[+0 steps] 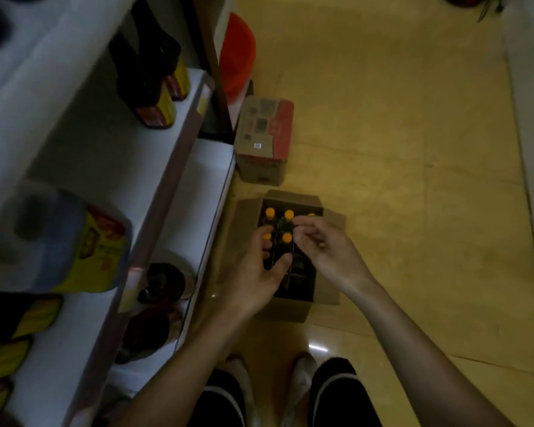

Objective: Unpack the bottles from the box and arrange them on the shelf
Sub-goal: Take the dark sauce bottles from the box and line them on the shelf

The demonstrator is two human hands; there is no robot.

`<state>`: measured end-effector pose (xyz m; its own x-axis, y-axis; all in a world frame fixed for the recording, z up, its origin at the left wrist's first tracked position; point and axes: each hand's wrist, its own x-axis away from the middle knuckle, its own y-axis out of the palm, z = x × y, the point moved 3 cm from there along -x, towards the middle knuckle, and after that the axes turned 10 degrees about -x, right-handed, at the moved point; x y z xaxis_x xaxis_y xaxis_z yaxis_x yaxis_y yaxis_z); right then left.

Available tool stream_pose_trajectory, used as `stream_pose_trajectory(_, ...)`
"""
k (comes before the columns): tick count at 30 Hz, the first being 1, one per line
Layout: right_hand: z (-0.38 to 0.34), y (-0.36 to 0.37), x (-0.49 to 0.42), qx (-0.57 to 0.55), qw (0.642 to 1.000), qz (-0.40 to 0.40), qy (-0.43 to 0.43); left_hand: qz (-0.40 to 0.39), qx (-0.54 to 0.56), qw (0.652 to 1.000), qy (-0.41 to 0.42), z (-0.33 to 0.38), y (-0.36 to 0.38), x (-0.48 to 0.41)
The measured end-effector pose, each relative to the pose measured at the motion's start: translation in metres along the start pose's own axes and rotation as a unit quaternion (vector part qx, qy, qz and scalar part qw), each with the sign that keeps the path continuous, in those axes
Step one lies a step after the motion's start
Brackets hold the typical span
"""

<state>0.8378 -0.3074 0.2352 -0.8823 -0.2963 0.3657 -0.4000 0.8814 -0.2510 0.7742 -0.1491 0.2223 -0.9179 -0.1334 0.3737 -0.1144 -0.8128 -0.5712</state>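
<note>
Yellow floor [398, 118] — boxed bottles [270, 213]; left hand [256, 272] grips one, right hand [327, 251] near.

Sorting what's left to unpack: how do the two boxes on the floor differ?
The near box is open, showing orange-capped bottles; the far box is shut. The left hand and right hand reach into the near box; nothing touches the far box. The far box bears red print; the near box looks plain. Both are brown cardboard.

Head view, steeply down over box [285, 309]
</note>
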Motion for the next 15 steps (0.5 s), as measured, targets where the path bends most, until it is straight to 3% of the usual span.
stream_pose_trajectory(8, 0.17, 0.042, -0.081, 0.042, 0.999, 0.003, -0.007, -0.024, 0.006, 1.0, 0.013, -0.14, 0.117, -0.108)
stream_pose_trajectory(15, 0.249, 0.051, -0.121, 0.111, 0.994, -0.003, -0.005, -0.044, -0.069, 0.995, 0.053, -0.204, 0.17, -0.162)
